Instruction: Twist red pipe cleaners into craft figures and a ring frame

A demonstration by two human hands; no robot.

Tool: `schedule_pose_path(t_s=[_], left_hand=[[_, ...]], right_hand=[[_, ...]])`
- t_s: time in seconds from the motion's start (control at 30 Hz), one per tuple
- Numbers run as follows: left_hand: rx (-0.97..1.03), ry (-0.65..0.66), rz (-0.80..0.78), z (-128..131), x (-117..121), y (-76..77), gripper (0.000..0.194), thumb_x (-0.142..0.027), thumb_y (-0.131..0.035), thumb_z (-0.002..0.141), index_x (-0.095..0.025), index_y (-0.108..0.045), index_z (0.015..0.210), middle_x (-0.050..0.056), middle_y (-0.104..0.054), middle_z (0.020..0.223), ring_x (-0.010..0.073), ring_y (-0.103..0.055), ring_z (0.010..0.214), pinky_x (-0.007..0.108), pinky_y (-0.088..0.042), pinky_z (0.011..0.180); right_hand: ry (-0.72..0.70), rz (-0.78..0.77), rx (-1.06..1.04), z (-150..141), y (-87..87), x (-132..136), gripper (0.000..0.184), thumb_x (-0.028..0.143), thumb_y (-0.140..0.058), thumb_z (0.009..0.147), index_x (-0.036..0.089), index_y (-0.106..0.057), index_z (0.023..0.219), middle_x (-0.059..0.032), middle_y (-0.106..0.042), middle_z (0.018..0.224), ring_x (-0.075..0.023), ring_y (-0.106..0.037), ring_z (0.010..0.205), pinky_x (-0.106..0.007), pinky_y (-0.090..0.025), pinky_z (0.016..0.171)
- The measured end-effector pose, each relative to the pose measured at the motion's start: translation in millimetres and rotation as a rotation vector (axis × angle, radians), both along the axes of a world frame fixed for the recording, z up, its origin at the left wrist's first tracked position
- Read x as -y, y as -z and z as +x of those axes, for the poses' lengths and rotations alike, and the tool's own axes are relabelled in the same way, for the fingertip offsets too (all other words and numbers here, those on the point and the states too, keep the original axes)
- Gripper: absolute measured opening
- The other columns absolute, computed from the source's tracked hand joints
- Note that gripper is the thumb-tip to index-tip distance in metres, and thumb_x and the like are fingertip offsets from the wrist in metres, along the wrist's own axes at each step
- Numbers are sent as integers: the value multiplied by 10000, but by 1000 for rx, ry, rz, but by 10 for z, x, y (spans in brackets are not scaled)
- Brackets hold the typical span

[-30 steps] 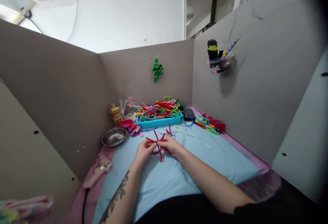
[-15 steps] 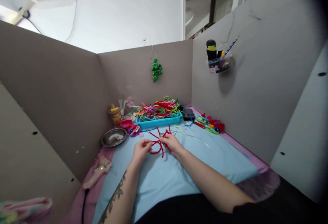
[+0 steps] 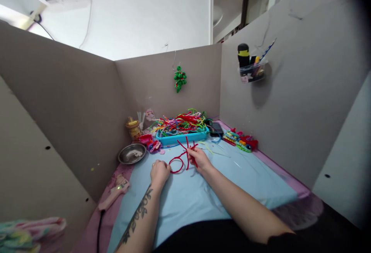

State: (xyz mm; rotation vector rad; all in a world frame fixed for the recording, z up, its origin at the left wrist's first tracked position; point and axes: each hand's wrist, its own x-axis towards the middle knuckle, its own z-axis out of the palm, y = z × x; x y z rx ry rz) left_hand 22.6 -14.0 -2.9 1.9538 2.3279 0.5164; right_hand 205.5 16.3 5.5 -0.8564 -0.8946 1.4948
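Note:
Red pipe cleaners [image 3: 187, 143] are joined in a crossed shape, with loose ends sticking up and down from the crossing. My right hand [image 3: 198, 158] pinches them near that crossing. A round loop of red pipe cleaner [image 3: 182, 164] extends from the crossing toward my left hand [image 3: 160, 171]. The fingers of that hand are curled in at the loop's left edge; their tips are mostly hidden under the knuckles. Both hands are just above the light blue cloth [image 3: 208, 206].
Behind the hands a blue tray [image 3: 182, 139] overflows with coloured pipe cleaners. On the left are a metal bowl [image 3: 124, 156] with small white bits and a pink glue gun [image 3: 114, 197]. Finished colourful pieces [image 3: 242, 141] and a dark phone-like object [image 3: 216, 128] lie at the right. Grey panels surround the table.
My hands have moved apart, and the loop now shows as a clear circle between them. My left hand has turned knuckles-up and shifted slightly nearer me. My right hand keeps its pinch.

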Motion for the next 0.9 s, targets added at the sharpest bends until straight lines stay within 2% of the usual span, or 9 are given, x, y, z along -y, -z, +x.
schedule_pose_path(t_s=[0.13, 0.23, 0.33, 0.4, 0.47, 0.53, 0.63, 0.77, 0.9], left_hand=[[-15, 0, 25, 35, -9, -11, 345, -434, -455, 777, -161, -665, 785, 126, -614, 947, 254, -546, 917, 314, -366, 781], [-19, 18, 12, 44, -13, -4, 265, -369, -493, 758, -162, -658, 741, 124, -623, 949, 247, -550, 925, 300, -364, 775], [66, 33, 57, 21, -39, 30, 216, -337, -494, 764, -171, -625, 720, 110, -645, 891, 233, -570, 892, 296, -374, 748], [231, 41, 104, 0, -71, 59, 208, -344, -471, 783, -181, -585, 722, 83, -658, 803, 210, -592, 803, 291, -390, 703], [505, 80, 163, -12, -101, 75, 191, -354, -467, 786, -187, -540, 731, 54, -657, 713, 185, -603, 703, 281, -408, 659], [836, 139, 234, -9, -113, 67, 191, -378, -516, 750, -187, -510, 755, 30, -642, 647, 174, -611, 653, 273, -427, 634], [1240, 177, 283, 14, -82, 0, 325, -395, -636, 648, -178, -515, 856, 13, -634, 641, 172, -624, 659, 265, -447, 616], [1502, 154, 232, 36, -3, -122, 517, -361, -730, 550, -166, -554, 995, 32, -658, 750, 155, -627, 685, 270, -466, 649], [1616, 168, 212, 33, 33, -172, 478, -292, -741, 527, -156, -610, 966, 32, -649, 786, 129, -609, 679, 259, -465, 670]], right_hand=[[-9, 77, -24, -11, -41, 35, 298, 365, -709, 558, 160, -556, 711, -13, -636, 566, -91, -510, 402, -185, -291, 365], [-29, 118, -25, -6, -60, 54, 324, 311, -714, 542, 159, -628, 815, -61, -695, 757, -118, -583, 511, -194, -339, 418], [-57, 163, 26, 3, -50, 60, 327, 260, -688, 559, 181, -680, 876, -60, -700, 864, -134, -613, 626, -206, -391, 505], [-55, 195, 77, 4, -33, 57, 296, 228, -662, 572, 188, -703, 862, -49, -702, 823, -141, -609, 658, -219, -407, 547], [-38, 249, 126, 0, -17, 54, 253, 193, -631, 581, 190, -718, 819, -35, -698, 743, -145, -600, 660, -235, -421, 581], [-22, 313, 173, -8, -9, 54, 227, 165, -599, 586, 199, -726, 771, -23, -693, 697, -150, -598, 661, -261, -443, 627], [-10, 404, 264, -22, -6, 63, 223, 148, -571, 598, 217, -731, 738, -20, -700, 729, -170, -611, 713, -306, -467, 710], [2, 469, 355, -34, -9, 83, 208, 158, -569, 627, 223, -727, 745, -18, -699, 752, -183, -617, 749, -333, -477, 738], [-19, 493, 369, -28, -23, 107, 209, 146, -554, 637, 213, -723, 741, -22, -699, 749, -176, -617, 729, -321, -476, 720]])
